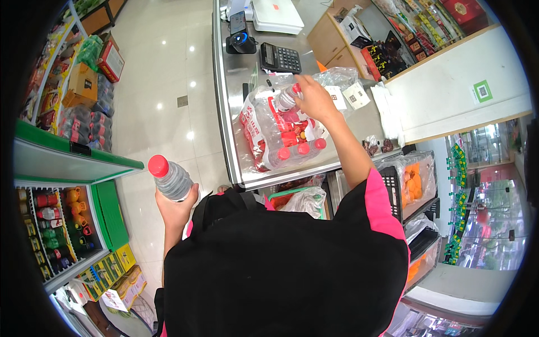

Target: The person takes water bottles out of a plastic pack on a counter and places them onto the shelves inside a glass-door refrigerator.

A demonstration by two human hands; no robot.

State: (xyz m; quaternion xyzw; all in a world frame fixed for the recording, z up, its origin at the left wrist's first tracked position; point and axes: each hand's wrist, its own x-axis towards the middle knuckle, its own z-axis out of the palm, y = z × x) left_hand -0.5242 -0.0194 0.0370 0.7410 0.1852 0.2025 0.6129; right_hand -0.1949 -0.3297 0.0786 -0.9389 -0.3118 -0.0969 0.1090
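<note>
My left hand (179,206) is closed round the lower part of a clear plastic bottle with a red cap (172,179), held upright over the floor left of the counter. On the metal counter lies an opened plastic-film pack (259,135) with red print, holding several red-capped bottles (303,151) at its near edge. My right hand (315,99) grips another red-capped bottle (286,99) near its cap, at the far part of the pack. That bottle lies tilted, and its lower end meets the film.
Beyond the pack are a black calculator (281,58), a phone on a stand (238,36) and a white scale (278,16). A drinks fridge (63,227) with its green-framed door open is at left. Stacked crates (414,181) stand at right, below a white partition (459,76).
</note>
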